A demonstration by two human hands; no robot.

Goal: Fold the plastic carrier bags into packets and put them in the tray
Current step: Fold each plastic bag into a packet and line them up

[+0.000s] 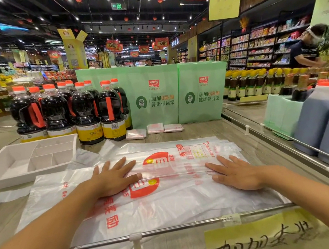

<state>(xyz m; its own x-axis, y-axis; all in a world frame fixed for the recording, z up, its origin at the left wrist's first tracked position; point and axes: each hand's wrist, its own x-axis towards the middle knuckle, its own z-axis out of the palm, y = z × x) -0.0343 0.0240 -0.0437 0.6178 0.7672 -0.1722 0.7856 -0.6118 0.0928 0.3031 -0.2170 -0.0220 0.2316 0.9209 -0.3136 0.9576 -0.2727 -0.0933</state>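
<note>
Note fingers (127, 164) of the left hand (114, 179) straight and spread, pressing flat on the carrier bag (169, 203); nothing grasped. Note fingers (222, 159) of the right hand (236, 174) likewise straight and released, palm down on the same bag, well to the right. Find a crease running left to right between the two palms.

Find the bag flat on the counter (202, 128), directly beneath both hands. Long axis left to right across the body, handles trailing left toward the tray, near edge passing under the rail (193, 223) at the counter's front. Judge the step in hand as smoothing a lengthwise fold; no packet formed from this bag yet.

Locate the white tray (7, 159) at far left, just beyond the handle end, nearer the left hand; no packet seen in it. Locate three folded packets (155, 128) at the far side of the counter, outside the tray, at the foot of the green paper bags (155, 96) and beside the sauce bottles (87, 113).

Expect coming folds to shorten the long axis, ends brought inward, with transfer to the tray falling to the left hand.
</note>
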